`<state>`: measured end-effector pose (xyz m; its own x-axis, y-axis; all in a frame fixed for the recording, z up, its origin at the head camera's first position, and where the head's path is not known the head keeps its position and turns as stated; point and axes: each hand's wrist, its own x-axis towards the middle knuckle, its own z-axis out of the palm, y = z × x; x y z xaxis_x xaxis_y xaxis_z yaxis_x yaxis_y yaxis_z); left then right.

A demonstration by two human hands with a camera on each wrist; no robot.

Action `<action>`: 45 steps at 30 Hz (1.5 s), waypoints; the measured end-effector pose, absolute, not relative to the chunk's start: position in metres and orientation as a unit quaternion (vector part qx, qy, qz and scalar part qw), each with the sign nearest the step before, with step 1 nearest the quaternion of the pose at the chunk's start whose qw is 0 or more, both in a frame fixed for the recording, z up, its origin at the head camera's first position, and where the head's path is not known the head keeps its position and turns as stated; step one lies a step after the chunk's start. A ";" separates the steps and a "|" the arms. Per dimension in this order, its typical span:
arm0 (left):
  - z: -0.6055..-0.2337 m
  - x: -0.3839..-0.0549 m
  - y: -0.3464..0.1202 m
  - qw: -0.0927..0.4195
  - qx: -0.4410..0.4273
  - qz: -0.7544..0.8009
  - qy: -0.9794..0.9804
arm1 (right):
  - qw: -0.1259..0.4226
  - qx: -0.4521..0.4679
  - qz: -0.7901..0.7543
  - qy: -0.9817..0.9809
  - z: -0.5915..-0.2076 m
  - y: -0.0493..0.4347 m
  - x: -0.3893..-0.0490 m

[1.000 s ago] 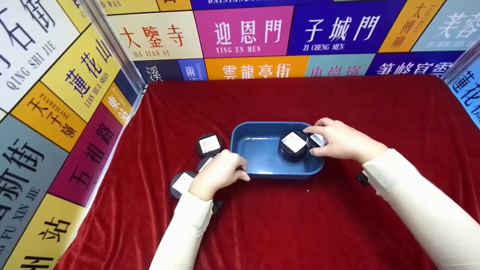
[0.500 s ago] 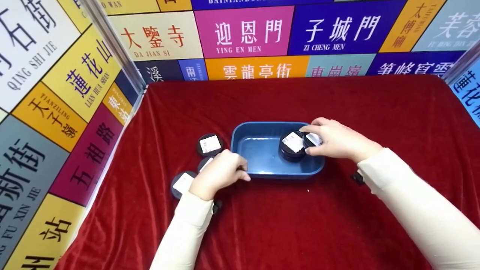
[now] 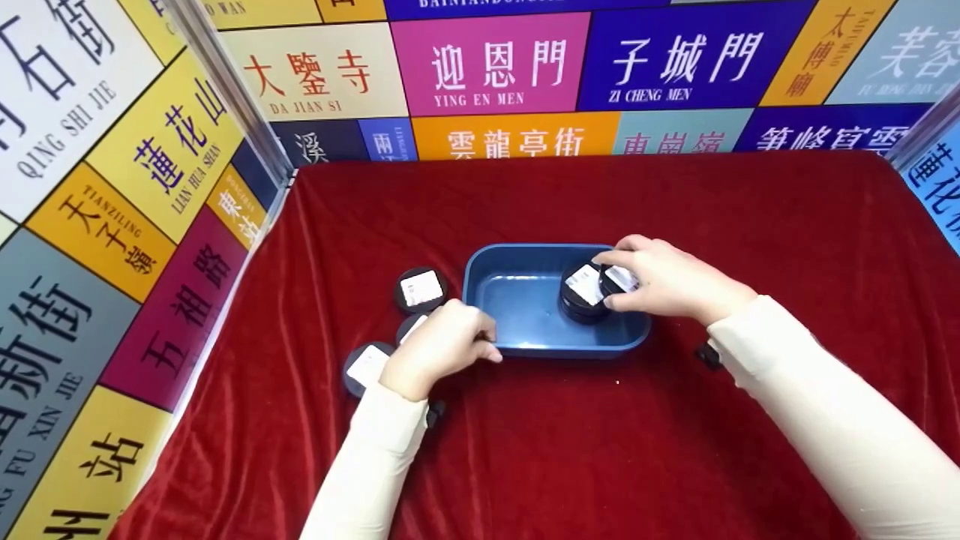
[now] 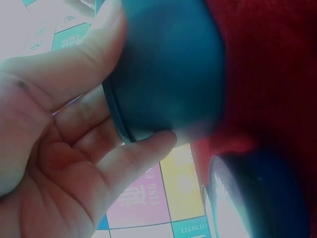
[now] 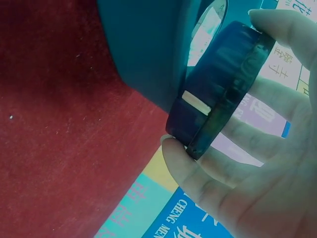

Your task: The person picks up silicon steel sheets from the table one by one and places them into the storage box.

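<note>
A blue plastic basin (image 3: 517, 304) with rounded corners stands on the red cloth. My left hand (image 3: 442, 341) grips its near left rim; in the left wrist view thumb and fingers lie on either side of the basin wall (image 4: 168, 69). My right hand (image 3: 664, 277) pinches a round black jar (image 3: 619, 282) by its edge, tilted, over the basin's right end. The right wrist view shows that jar's side (image 5: 218, 84) between thumb and fingers. A labelled black jar (image 3: 585, 289) is inside the basin, partly covered by the held one.
Left of the basin lie more black jars with white labels: one at the back (image 3: 420, 289), one partly behind the left hand (image 3: 411, 327), and one nearer (image 3: 367, 366). Printed panels (image 3: 487, 67) wall the back and left of the red cloth (image 3: 570, 450).
My right hand has moved a little left, bringing the held jar further over the basin and the jar inside. My left hand keeps its grip on the rim.
</note>
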<state>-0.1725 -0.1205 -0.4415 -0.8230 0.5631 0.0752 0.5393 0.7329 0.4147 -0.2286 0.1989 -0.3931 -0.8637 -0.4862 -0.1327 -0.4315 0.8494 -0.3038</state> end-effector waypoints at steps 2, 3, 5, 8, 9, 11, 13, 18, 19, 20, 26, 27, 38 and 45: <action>-0.441 -0.173 -0.120 0.027 0.297 0.214 0.930 | 0.100 -0.242 -0.135 0.956 -0.393 0.197 -0.229; -0.441 -0.173 -0.120 0.027 0.298 0.214 0.930 | 0.098 -0.243 -0.137 0.955 -0.392 0.196 -0.229; -0.441 -0.173 -0.120 0.028 0.297 0.213 0.930 | 0.098 -0.244 -0.139 0.955 -0.392 0.193 -0.230; -0.440 -0.173 -0.120 0.028 0.298 0.211 0.931 | 0.097 -0.245 -0.139 0.955 -0.392 0.191 -0.230; -0.439 -0.173 -0.120 0.028 0.298 0.211 0.930 | 0.097 -0.246 -0.139 0.954 -0.392 0.190 -0.230; -0.438 -0.173 -0.119 0.027 0.301 0.210 0.930 | 0.097 -0.246 -0.138 0.954 -0.392 0.188 -0.230; -0.437 -0.173 -0.119 0.028 0.303 0.210 0.929 | 0.096 -0.248 -0.138 0.954 -0.392 0.188 -0.231; -0.436 -0.173 -0.119 0.027 0.304 0.212 0.929 | 0.092 -0.258 -0.137 0.952 -0.394 0.184 -0.233; -0.436 -0.173 -0.119 0.026 0.304 0.212 0.929 | 0.092 -0.258 -0.137 0.952 -0.394 0.183 -0.233; -0.436 -0.173 -0.119 0.025 0.304 0.212 0.928 | 0.092 -0.259 -0.137 0.952 -0.394 0.182 -0.234; -0.436 -0.173 -0.119 0.022 0.304 0.213 0.929 | 0.093 -0.260 -0.139 0.951 -0.397 0.178 -0.237; -0.436 -0.173 -0.119 0.022 0.303 0.213 0.929 | 0.093 -0.261 -0.138 0.951 -0.398 0.178 -0.237; -0.438 -0.172 -0.120 0.030 0.290 0.212 0.933 | 0.096 -0.270 -0.131 0.949 -0.407 0.173 -0.243; -0.440 -0.173 -0.121 0.032 0.289 0.203 0.935 | 0.104 -0.254 -0.125 0.953 -0.415 0.170 -0.243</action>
